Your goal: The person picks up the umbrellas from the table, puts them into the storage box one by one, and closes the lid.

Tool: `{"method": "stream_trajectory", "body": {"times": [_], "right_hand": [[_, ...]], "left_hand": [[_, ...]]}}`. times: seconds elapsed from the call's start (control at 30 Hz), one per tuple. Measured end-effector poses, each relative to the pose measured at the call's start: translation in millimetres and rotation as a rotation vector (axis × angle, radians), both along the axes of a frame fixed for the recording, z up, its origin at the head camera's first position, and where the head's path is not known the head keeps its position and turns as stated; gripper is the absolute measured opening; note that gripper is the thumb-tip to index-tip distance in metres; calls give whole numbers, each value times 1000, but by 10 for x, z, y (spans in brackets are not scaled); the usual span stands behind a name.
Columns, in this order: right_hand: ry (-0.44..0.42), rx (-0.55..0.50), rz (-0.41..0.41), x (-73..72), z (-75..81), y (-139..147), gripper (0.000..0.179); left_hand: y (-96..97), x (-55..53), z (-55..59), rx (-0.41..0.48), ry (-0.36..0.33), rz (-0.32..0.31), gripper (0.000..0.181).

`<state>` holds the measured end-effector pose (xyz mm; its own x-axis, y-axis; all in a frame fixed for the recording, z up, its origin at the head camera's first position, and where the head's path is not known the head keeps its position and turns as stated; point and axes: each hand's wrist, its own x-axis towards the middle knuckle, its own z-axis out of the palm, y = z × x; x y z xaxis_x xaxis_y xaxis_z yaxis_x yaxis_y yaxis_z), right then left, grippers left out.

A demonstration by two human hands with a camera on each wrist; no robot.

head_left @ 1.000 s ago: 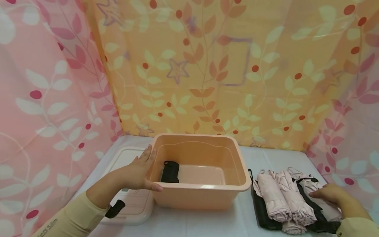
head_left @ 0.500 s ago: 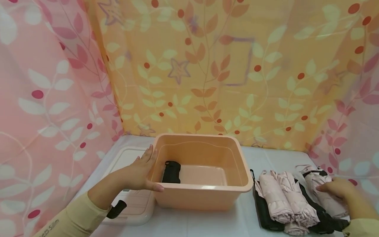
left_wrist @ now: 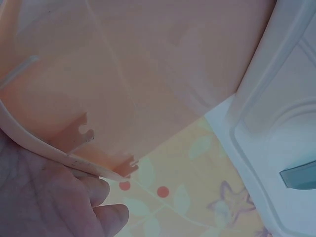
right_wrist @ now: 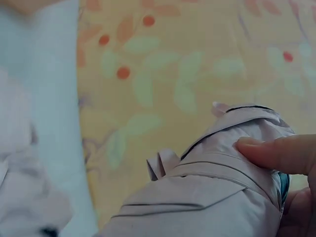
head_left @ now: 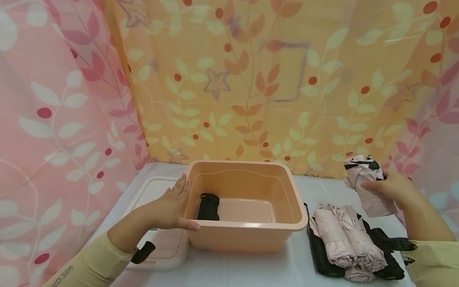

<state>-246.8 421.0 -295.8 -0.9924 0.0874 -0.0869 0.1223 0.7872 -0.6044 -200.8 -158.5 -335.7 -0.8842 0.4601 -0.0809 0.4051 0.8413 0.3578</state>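
Observation:
My right hand [head_left: 394, 187] grips a pale pink folded umbrella [head_left: 371, 189], raised above the right end of the table. In the right wrist view the thumb [right_wrist: 266, 152] presses on the wrapped cloth of the same umbrella [right_wrist: 197, 197]. My left hand [head_left: 170, 205] rests with straight fingers on the left rim of a peach plastic bin [head_left: 236, 239]; its thumb lies at the front corner. A small black bundle [head_left: 208, 207] lies inside the bin, at the left. More pale pink folded umbrellas [head_left: 335, 239] lie piled over black items [head_left: 324, 265] to the bin's right.
A pale lid [head_left: 157, 255] lies on the white tabletop [head_left: 251, 271], left of the bin and partly under my left forearm. Patterned cloth hangs round the table: yellow at the back [head_left: 244, 79], pink at the left [head_left: 71, 139] and right.
My right hand has taken a pink folded umbrella from the right side of the pile and lifted it up and back. The left hand has stayed on the bin's rim.

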Motion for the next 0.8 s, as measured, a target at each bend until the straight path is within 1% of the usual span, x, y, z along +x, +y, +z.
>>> {"method": "stream_trajectory", "body": {"times": [0.07,0.2,0.3,0.47,0.63,0.8], "right_hand": [[8,-4,26,-55,96,-155,79],[59,-44,84,-147,251,-492,69],[80,-80,121,-212,367,-763,64],[67,-136,173,-327,527,-1227,65],[52,-202,229,-441,590,-1666,64],[11,-265,296,-521,560,-2044,57]], "left_hand": [[0,-5,-4,-4,3,2,129],[-6,-16,-6,-10,4,4,129],[-5,-16,-4,-6,-5,7,129],[-5,-12,-10,2,-7,7,128],[2,-18,-19,-12,-3,10,130],[12,-8,-4,3,3,3,129]]}}
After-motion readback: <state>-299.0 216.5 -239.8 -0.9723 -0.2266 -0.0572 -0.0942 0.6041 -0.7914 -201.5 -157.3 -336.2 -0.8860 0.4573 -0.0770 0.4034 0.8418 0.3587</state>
